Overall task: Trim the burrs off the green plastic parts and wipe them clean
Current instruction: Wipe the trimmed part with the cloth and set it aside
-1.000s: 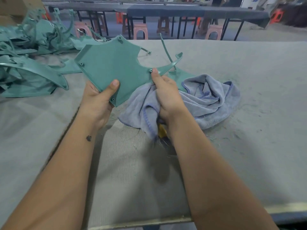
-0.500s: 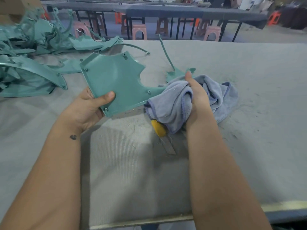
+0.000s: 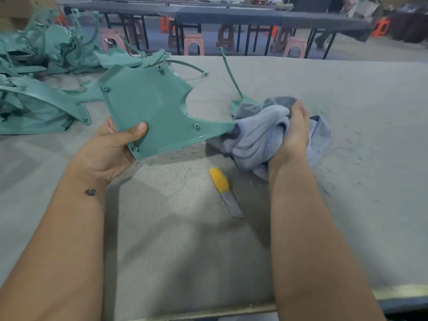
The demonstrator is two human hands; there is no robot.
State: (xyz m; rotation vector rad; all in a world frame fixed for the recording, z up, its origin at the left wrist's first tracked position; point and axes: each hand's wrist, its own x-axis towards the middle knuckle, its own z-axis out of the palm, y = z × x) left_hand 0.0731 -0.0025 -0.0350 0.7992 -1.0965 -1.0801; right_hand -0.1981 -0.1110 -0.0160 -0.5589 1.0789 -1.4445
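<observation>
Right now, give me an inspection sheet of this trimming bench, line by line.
Surface: grey felt-covered bench, littered with green shavings.
Job's things: green plastic panel held up; blue-grey cloth bunched at its right tip.
Clutter: yellow-handled knife lying on the bench; pile of green parts at left.
Grip: left hand holds the panel's corner; right hand clutches the cloth.
Cables: nothing seen.
Surroundings: dark tables, pink stools.

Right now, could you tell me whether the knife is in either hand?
No, the knife lies on the table while the left hand holds a green part and the right hand grips the cloth.
</observation>
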